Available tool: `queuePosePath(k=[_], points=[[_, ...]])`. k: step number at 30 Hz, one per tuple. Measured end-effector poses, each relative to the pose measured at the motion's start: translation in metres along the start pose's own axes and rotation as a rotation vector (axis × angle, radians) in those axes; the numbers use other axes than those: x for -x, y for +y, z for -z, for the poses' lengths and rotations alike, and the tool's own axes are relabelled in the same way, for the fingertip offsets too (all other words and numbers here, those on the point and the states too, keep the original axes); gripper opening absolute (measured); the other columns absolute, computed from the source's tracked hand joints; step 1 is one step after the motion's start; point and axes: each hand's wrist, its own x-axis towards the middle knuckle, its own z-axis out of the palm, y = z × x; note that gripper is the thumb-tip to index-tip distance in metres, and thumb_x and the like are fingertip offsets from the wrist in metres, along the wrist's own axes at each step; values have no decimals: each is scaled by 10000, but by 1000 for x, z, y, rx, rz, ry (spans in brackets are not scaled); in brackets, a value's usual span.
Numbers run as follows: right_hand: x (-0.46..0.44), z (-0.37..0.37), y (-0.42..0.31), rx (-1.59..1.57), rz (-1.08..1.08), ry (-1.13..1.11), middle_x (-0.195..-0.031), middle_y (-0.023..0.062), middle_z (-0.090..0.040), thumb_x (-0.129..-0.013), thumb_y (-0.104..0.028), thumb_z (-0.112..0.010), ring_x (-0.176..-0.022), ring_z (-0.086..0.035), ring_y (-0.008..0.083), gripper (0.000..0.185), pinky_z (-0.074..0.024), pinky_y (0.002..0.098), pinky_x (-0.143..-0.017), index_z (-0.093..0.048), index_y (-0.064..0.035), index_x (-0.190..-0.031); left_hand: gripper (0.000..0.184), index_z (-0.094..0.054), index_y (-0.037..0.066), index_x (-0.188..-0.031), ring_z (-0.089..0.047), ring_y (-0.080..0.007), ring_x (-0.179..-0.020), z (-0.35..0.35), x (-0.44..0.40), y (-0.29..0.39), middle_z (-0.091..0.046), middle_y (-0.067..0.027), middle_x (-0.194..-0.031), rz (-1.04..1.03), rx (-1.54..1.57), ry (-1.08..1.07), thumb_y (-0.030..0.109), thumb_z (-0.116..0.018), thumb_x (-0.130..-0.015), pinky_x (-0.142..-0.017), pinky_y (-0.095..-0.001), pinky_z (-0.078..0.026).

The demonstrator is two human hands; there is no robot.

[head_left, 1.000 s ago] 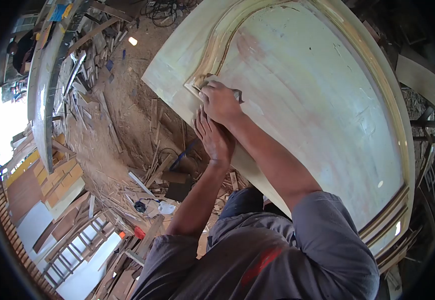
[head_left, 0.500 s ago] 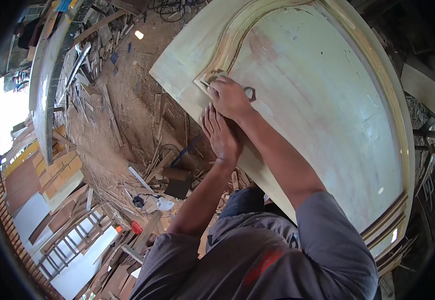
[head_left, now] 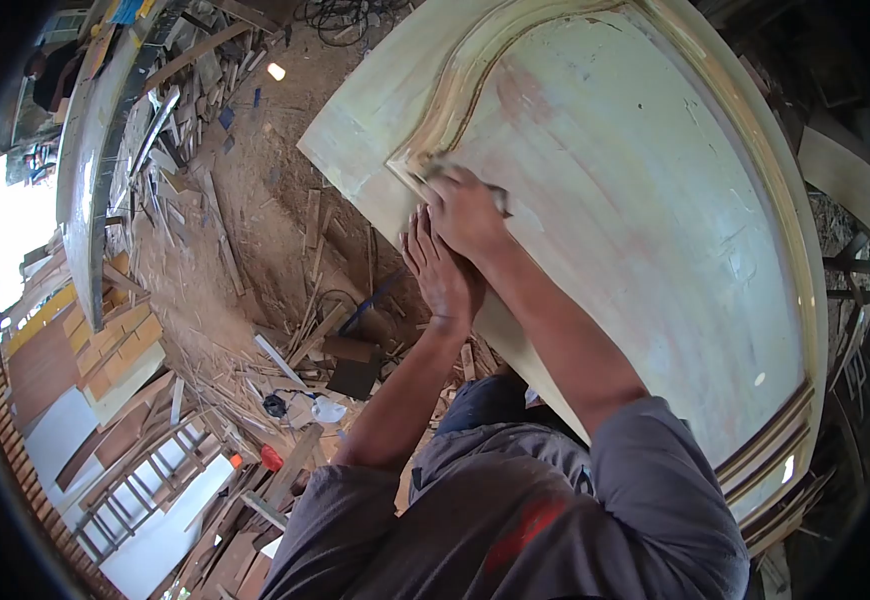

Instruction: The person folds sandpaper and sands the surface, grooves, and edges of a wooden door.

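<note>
A large pale panel [head_left: 635, 230], painted or primed with reddish and greenish smears, lies tilted before me. A curved, grooved wooden moulding [head_left: 452, 85] runs along it. My right hand [head_left: 467, 212] is closed at the moulding's lower left corner, over a small grey-brown folded piece that looks like sandpaper [head_left: 433, 165]; motion blurs it. A dark-edged bit [head_left: 502, 200] shows beside that hand, and I cannot tell whether it belongs to the same piece. My left hand [head_left: 442, 275] lies flat on the panel's near edge, fingers stretched out, just below the right one.
Wood scraps [head_left: 305, 340] litter the dirt floor on the left. A long curved pale piece [head_left: 85, 220] stands at the upper left. Boards and a ladder-like frame [head_left: 140, 490] lie at the lower left. A coil of dark cable [head_left: 340, 20] is at the top.
My right hand has slid slightly down and right, away from the moulding's corner, and the dark-edged bit has shifted down with it. My left hand stays in place.
</note>
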Motion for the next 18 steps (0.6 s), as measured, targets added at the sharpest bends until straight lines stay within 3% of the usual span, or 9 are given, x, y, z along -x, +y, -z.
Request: queuePosePath(k=[4,8,10,13,15,16,18], points=[[93,86,-5,-11,-168,-176,-1047,230,-709,-913,0,-714,-1003,-704,445,110,-607,514,-879,-752,-17,-1015,691,-377,-80,-1656,-322,-454,-1642,3,-1,-1,-397,-278,-1719,-28,13,27,175,-556,-1040,-1350,-636,-186],[88,77,-2,-6,-125,-123,-1019,215,-700,-930,-18,-713,-980,-697,443,85,-599,516,-843,-743,-20,-1009,696,-374,-91,-1653,-307,-460,-1647,5,5,0,-391,-282,-1722,-20,34,2,183,-537,-1033,-1353,-639,-169],[30,34,-4,-55,-35,-53,-1035,228,-701,-969,-50,-690,-957,-683,455,51,-576,532,-825,-716,-12,-990,735,-371,-89,-1654,-300,-457,-1650,0,-1,-6,-389,-274,-1726,-11,64,-19,161,-593,-999,-1357,-630,-164],[-3,8,-4,-49,-39,-75,-1041,239,-709,-989,-90,-681,-982,-680,465,86,-573,536,-859,-725,-19,-1006,747,-382,-77,-1650,-327,-456,-1633,3,-2,0,-403,-264,-1720,-5,-4,-5,261,-617,-1026,-1356,-605,-192],[19,25,2,-13,33,-80,-1032,238,-713,-995,-92,-675,-991,-677,472,102,-573,536,-874,-739,-22,-1032,738,-389,-101,-1632,-338,-468,-1622,0,-3,-5,-411,-276,-1709,-43,10,10,259,-604,-1025,-1351,-611,-203],[47,49,-7,-32,-106,-53,-1034,233,-717,-984,-66,-685,-1009,-680,470,121,-581,531,-894,-753,-27,-1077,734,-392,-113,-1624,-344,-473,-1617,-1,0,-7,-415,-282,-1704,-54,18,14,258,-598,-1025,-1348,-614,-209],[112,95,-2,16,-152,-131,-1051,230,-709,-946,-47,-724,-1021,-692,450,50,-596,534,-886,-724,-15,-984,687,-398,-115,-1622,-353,-487,-1611,4,1,-2,-426,-296,-1695,-58,12,38,215,-542,-1037,-1340,-634,-215]])
